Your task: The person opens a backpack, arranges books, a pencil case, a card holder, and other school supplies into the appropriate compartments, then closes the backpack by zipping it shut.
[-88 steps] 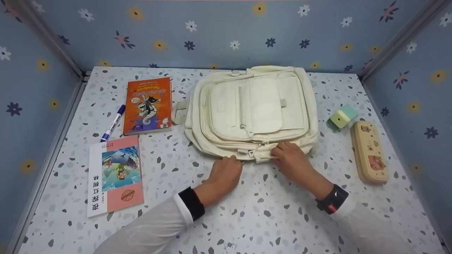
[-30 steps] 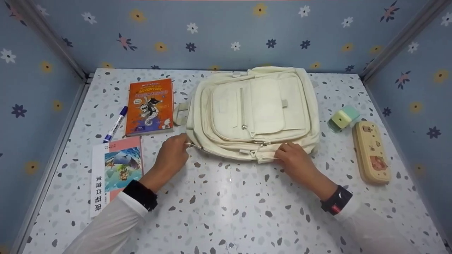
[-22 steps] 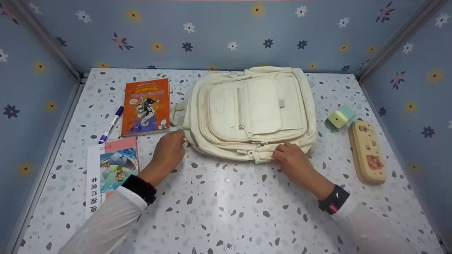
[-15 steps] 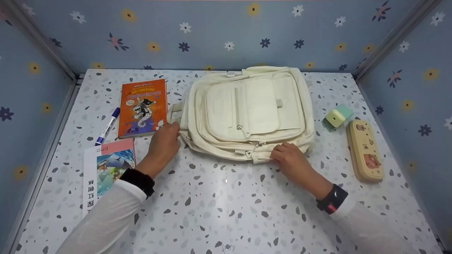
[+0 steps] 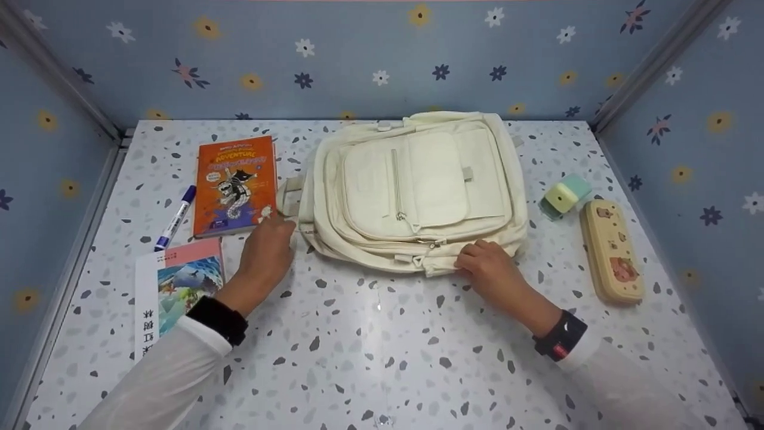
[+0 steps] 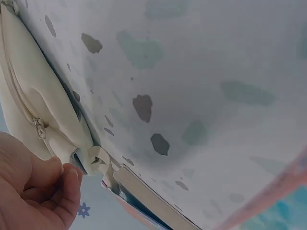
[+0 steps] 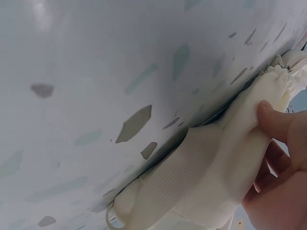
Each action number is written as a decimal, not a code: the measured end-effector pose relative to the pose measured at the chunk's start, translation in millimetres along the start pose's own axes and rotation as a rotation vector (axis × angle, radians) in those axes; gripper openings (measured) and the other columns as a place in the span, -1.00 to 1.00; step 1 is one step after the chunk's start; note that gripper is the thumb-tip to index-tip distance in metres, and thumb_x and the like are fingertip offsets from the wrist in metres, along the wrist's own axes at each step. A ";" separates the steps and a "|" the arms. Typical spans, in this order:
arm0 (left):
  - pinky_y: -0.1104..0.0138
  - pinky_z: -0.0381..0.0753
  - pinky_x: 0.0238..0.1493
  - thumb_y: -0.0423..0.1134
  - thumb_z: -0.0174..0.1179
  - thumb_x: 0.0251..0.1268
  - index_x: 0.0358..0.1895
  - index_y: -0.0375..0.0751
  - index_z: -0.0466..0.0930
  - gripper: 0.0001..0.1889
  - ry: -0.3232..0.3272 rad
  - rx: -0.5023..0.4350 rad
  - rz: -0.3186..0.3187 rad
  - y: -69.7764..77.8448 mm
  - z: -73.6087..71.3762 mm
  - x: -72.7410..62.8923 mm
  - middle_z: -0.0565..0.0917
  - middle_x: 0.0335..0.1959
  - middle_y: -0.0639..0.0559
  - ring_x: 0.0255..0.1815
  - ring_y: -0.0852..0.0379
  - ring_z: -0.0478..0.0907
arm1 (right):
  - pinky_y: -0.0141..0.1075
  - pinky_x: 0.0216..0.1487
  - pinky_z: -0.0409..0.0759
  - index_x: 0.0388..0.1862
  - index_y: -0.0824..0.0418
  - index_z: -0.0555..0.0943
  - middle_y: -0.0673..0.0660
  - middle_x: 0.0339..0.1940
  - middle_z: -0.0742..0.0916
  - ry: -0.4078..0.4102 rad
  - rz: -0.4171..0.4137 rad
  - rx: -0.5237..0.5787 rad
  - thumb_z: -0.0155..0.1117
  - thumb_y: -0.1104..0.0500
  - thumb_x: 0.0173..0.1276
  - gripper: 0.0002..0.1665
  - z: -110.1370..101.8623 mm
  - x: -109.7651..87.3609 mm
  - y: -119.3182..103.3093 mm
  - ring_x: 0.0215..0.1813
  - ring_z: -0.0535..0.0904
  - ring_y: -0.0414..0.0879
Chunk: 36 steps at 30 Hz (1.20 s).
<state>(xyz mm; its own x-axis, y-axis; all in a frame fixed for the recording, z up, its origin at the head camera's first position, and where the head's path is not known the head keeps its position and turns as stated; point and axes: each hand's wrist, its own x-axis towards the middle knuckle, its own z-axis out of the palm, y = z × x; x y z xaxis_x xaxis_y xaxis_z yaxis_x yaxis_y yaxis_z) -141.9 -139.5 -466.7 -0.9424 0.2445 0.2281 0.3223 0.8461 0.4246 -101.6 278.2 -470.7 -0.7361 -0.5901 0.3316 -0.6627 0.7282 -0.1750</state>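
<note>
A cream backpack (image 5: 373, 191) lies flat on the speckled table, front pockets up. At its left end, my left hand (image 5: 267, 251) pinches the zipper pull (image 6: 47, 143) between thumb and forefinger. The metal slider (image 6: 38, 128) sits on the zipper track just beyond those fingers. My right hand (image 5: 490, 272) grips the near side of the backpack toward its right end. In the right wrist view, the thumb (image 7: 273, 120) presses on the cream fabric while the other fingers curl behind it.
An orange book (image 5: 236, 185), a purple-capped marker (image 5: 175, 218) and a pink-and-white book (image 5: 179, 286) lie left; the left forearm overlaps the latter. To the right sit a green-and-yellow pencil sharpener (image 5: 564, 197) and a yellow pencil case (image 5: 613, 251). Blue flowered walls (image 5: 370, 54) enclose the table.
My left hand has travelled left along the backpack's near edge with the zipper pull, round to its left end. The right hand keeps its grip. The head view has shifted slightly.
</note>
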 end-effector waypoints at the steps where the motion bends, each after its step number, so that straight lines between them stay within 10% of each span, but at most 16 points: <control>1: -0.07 0.59 -0.33 -0.76 0.10 0.09 -0.32 -0.49 0.63 -0.79 -0.001 0.008 0.014 1.2 -1.5 -5.5 0.59 -0.43 -0.32 -0.31 -0.30 0.60 | -0.13 -0.25 0.49 -0.38 0.20 0.71 0.08 -0.34 0.74 -0.002 0.001 -0.003 0.60 0.46 0.09 -0.75 -0.8 0.2 0.0 -0.27 0.57 0.04; 17: 0.04 0.63 -0.31 -0.76 0.16 -0.01 -0.26 -0.42 0.69 -0.71 -0.005 -0.047 0.054 46.3 -1.1 -54.3 0.61 -0.41 -0.17 -0.30 -0.15 0.61 | -0.02 -0.08 0.58 -0.30 0.24 0.73 0.14 -0.27 0.75 -0.014 0.102 -0.005 0.55 0.50 0.11 -0.75 -10.3 -8.4 21.0 -0.19 0.63 0.13; 36: 0.20 0.56 -0.43 -0.72 0.21 -0.08 -0.49 -0.28 0.60 -0.75 -0.064 -0.138 0.195 114.9 26.6 -79.2 0.54 -0.52 -0.04 -0.45 -0.01 0.54 | 0.07 0.03 0.61 -0.13 0.41 0.67 0.31 -0.12 0.70 -0.055 0.406 -0.034 0.31 0.61 0.19 -0.71 -14.3 0.2 48.0 -0.03 0.61 0.26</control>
<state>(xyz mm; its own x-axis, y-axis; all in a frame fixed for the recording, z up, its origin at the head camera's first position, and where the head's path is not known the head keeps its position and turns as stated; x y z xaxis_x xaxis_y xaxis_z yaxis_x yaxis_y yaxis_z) -32.6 -49.1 -459.2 -0.8634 0.4303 0.2635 0.5039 0.7084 0.4942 -131.6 318.0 -465.7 -0.9437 -0.2696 0.1916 -0.3126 0.9163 -0.2504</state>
